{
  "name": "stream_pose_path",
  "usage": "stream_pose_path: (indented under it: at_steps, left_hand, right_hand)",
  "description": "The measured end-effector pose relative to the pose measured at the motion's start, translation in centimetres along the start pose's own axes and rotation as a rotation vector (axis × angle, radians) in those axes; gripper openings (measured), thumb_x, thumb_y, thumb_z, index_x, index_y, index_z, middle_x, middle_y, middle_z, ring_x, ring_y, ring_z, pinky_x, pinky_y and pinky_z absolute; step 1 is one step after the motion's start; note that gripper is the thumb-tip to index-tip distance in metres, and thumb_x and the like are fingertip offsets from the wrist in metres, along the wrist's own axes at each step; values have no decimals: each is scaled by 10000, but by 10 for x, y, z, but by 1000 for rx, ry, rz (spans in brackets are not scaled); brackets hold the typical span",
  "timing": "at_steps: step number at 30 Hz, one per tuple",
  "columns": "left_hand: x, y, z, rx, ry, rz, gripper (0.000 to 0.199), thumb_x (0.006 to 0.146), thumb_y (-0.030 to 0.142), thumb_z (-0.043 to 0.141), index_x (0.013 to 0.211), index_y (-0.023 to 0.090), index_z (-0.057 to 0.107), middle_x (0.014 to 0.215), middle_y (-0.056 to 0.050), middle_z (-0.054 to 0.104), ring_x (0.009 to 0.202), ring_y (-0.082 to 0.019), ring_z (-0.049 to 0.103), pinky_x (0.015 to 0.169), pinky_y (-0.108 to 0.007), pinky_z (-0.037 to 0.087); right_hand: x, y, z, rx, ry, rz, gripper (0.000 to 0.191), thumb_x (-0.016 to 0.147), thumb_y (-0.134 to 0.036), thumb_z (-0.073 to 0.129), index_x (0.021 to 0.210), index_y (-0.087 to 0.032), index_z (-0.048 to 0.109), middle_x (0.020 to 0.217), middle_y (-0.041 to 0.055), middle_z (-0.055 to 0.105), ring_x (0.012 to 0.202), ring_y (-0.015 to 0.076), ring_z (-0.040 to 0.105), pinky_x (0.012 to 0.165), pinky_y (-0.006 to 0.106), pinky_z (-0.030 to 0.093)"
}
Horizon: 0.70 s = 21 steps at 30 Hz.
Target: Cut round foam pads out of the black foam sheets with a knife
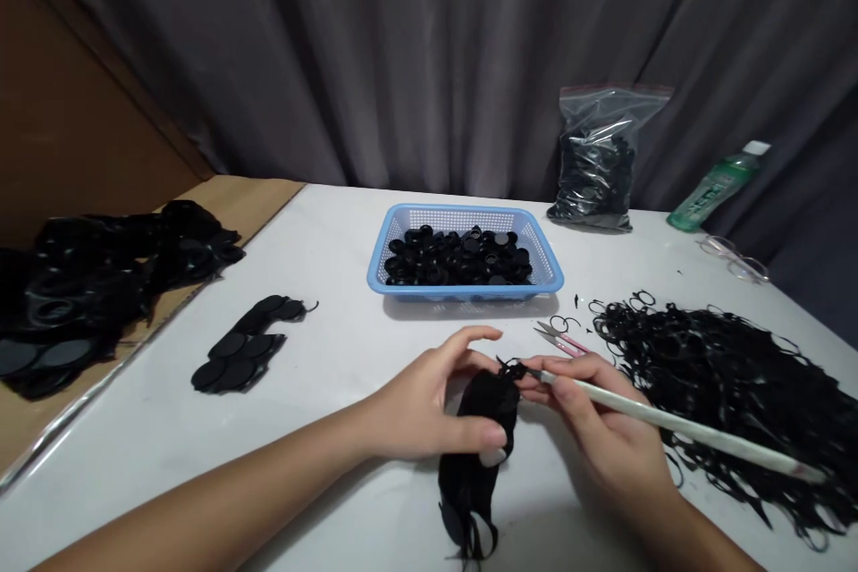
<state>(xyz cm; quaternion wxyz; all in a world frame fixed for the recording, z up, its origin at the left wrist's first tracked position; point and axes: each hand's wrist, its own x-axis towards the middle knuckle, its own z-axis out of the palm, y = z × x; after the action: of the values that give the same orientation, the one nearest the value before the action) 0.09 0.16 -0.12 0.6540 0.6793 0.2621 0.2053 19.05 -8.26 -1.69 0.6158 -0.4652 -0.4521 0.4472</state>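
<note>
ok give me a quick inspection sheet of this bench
surface: white table, cardboard sheet at its left
job's things: black strip, white stick touching a loop at its top
clutter: heap of black loops, pink-handled snips, blue basket of black caps, black discs, black heap, bag of black pieces, green bottle, glasses
grippers: left hand pinches the strip, right hand holds the stick
cables: nothing seen
surroundings: grey curtain
</note>
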Motion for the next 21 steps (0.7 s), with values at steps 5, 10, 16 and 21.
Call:
stream_pose_path:
  at_steps: [5, 10, 16, 21]
  left_hand:
    - [2, -3, 17, -193, 93, -85, 484, 846, 296, 628, 1264, 238, 390, 799, 22, 574, 717, -132, 575, 637, -249, 429]
    - [5, 0, 16, -269, 249, -108, 439, 812, 255, 651, 1194, 229, 437, 752, 29, 594, 641, -106, 545, 605, -229, 402]
    - [6, -4, 13, -296, 338, -109, 499, 756, 162, 609, 1210, 231, 413, 729, 26, 614, 628, -118, 559, 613, -253, 406]
    - [6, -5, 12, -300, 290, -103, 524, 735, 146, 613, 1208, 225, 404, 744, 22, 616, 641, -122, 561, 616, -257, 404]
  right_hand:
    - [7, 0, -1, 130, 46, 99, 126, 868, -366, 644, 860, -243, 674, 1014, 7, 725, 869, 135, 714, 780, 228, 584]
    - [14, -4, -2, 204, 122, 195, 178, 816, -402, 696, 827, -225, 674, 1011, 21, 725, 811, 106, 686, 661, 169, 539]
    - [13, -5, 1, 238, 8, 346, 229, 796, -433, 704, 822, -208, 669, 983, 49, 722, 885, 180, 687, 733, 282, 543]
    - [12, -2, 0, 197, -29, 330, 215, 803, -424, 699, 782, -214, 662, 953, 30, 713, 869, 173, 679, 736, 292, 536]
